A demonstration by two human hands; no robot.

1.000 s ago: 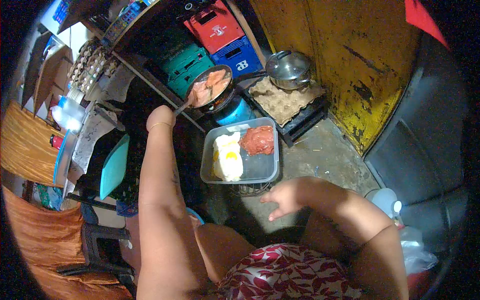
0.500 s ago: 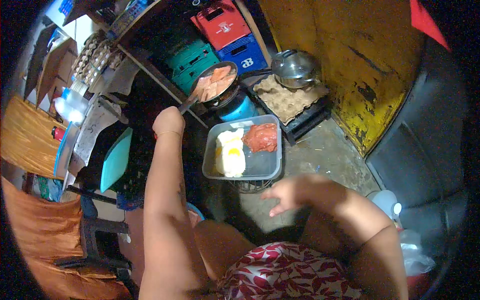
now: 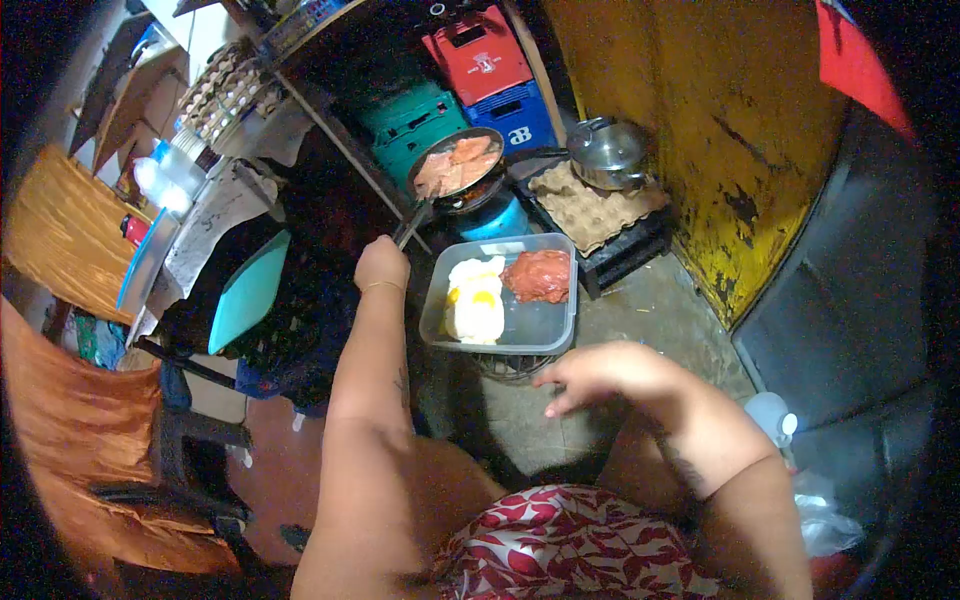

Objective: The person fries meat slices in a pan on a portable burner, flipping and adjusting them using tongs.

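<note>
My left hand [image 3: 383, 266] is wrapped round the dark handle [image 3: 412, 222] of a frying pan [image 3: 497, 140]. Slices of pinkish meat [image 3: 455, 168] lie in the pan, which is over a stove with a blue body [image 3: 496, 220]. In front of it, a clear plastic container [image 3: 520, 322] holds fried eggs [image 3: 476, 308] and a mound of red meat [image 3: 539, 276]. Just below the container's right corner is my right hand [image 3: 577, 379], its fingers apart and nothing in them.
A metal pot [image 3: 606, 150] and a cardboard egg tray [image 3: 588, 210] sit on a black stand at the right. Behind are red [image 3: 482, 60], blue [image 3: 513, 118] and green [image 3: 425, 130] crates. A teal lid [image 3: 250, 292] stands at the left.
The whole view has shifted, so most things appear farther right. The pan remains in my left hand, and the fingers of my right hand remain spread.
</note>
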